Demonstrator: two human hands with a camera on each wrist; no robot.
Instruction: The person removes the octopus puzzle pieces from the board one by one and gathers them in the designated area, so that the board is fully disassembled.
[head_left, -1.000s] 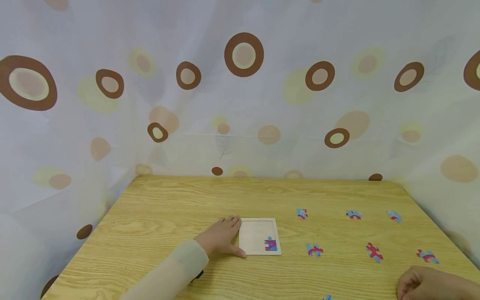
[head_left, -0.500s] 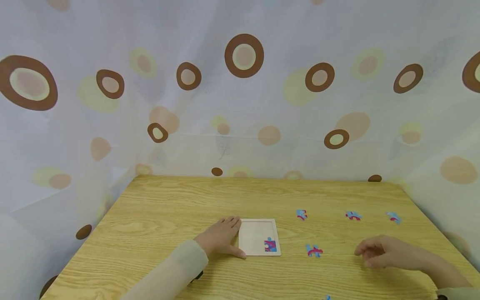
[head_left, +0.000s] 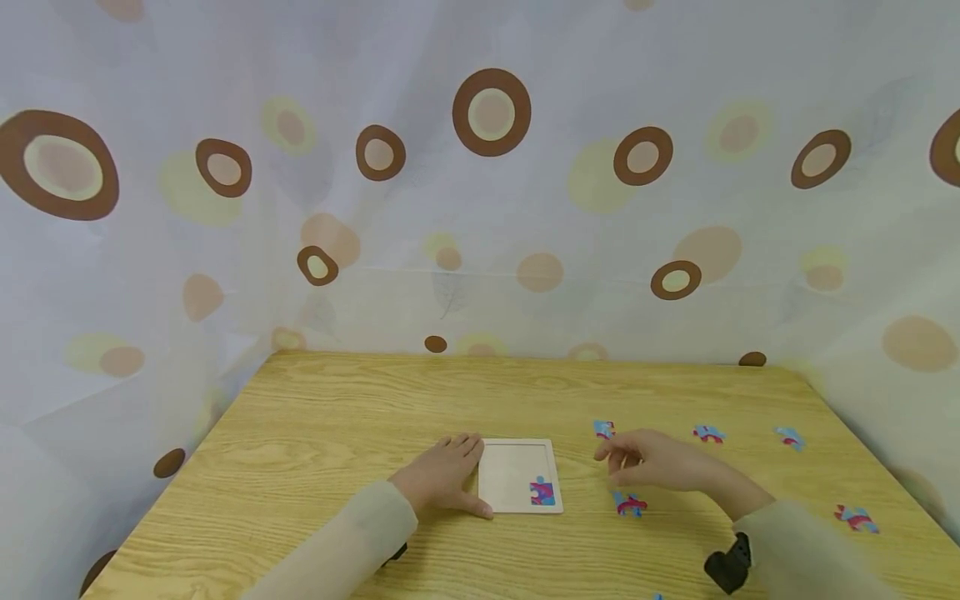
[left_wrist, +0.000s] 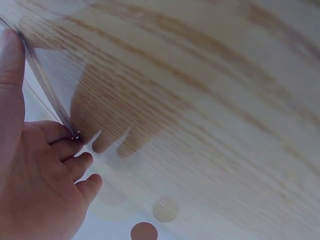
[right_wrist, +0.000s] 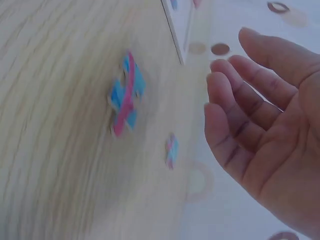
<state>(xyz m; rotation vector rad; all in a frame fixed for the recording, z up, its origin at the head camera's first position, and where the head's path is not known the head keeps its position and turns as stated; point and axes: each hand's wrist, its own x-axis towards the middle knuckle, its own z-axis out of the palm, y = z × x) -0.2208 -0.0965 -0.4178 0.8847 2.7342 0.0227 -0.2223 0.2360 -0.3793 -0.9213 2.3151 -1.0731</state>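
A square white puzzle tray (head_left: 512, 467) lies on the wooden table, one blue-and-pink jigsaw piece (head_left: 542, 493) in its near right corner. My left hand (head_left: 442, 477) rests at the tray's left side, fingers at the far corner and thumb by the near one. In the left wrist view, the left hand's thumb and fingers (left_wrist: 65, 145) meet the tray's edge. My right hand (head_left: 652, 460) hovers to the right of the tray with loosely bent fingers and nothing in them. Under it lies a jigsaw piece (head_left: 629, 503); another piece (head_left: 603, 429) shows just beyond its fingertips.
Other loose pieces lie on the right of the table (head_left: 360, 392): a piece (head_left: 708, 433) and a pale blue piece (head_left: 789, 438) at the back, and a red-and-blue piece (head_left: 857, 518) nearer. A patterned curtain (head_left: 480, 217) closes off the back and sides.
My right hand has swept left from the right side of the table, past the red piece's place, to just right of the tray. My left hand and the tray have stayed put.
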